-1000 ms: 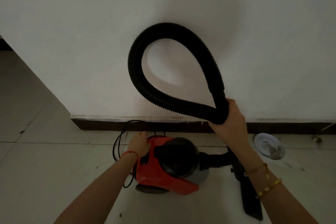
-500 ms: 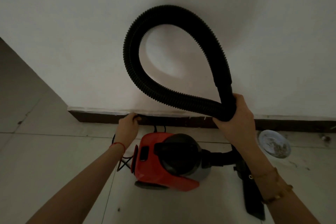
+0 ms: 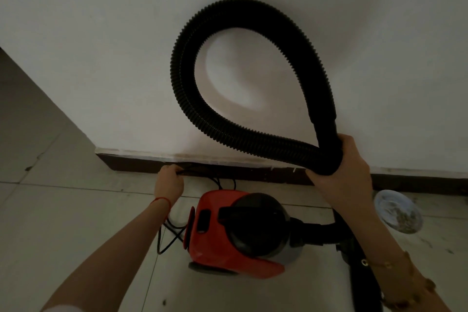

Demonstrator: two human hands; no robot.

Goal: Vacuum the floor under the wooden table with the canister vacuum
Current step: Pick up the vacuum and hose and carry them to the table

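Below the right hand (image 3: 340, 172), whose grip is wrapped round the looped black hose (image 3: 192, 109), the red canister vacuum (image 3: 235, 233) sits on the floor. Nearer left hand (image 3: 169, 182) pinches the power cord (image 3: 167, 238) just beside its rear.

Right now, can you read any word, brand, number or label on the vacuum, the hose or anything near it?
None can be read.
Red vacuum: no print shows on its body or dark lid; the picture is dim.
Black hose, held looped in the right hand: plain ribbing, no text.
Round dish on the floor: only a blurred pattern, not readable.
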